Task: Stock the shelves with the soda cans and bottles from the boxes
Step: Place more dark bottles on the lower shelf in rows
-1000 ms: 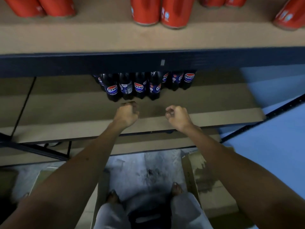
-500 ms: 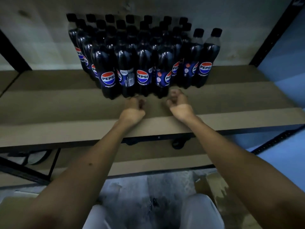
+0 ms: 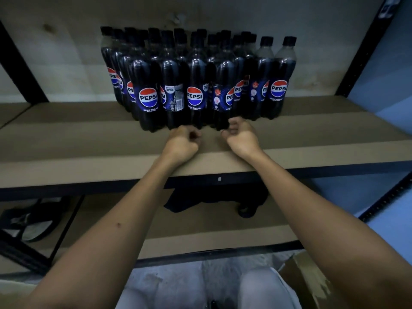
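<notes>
Overhead, dim brown shelf (image 3: 66, 139) (Pepsi bottles (image 3: 196, 85) clustered rearward), blue wall (image 3: 383, 70) rightward.

1. The rear Pepsi bottles (image 3: 156, 41) show only caps behind the front row.
2. The cardboard box (image 3: 312, 282) runs past the bottom edge.
3. The dark object (image 3: 214, 201) under the shelf (image 3: 66, 166) is too shadowed to identify.

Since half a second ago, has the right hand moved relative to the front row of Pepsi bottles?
Yes. The right hand has edged forward along the shelf, closer to the front-row Pepsi bottles, its fingers now beside their bases.
</notes>
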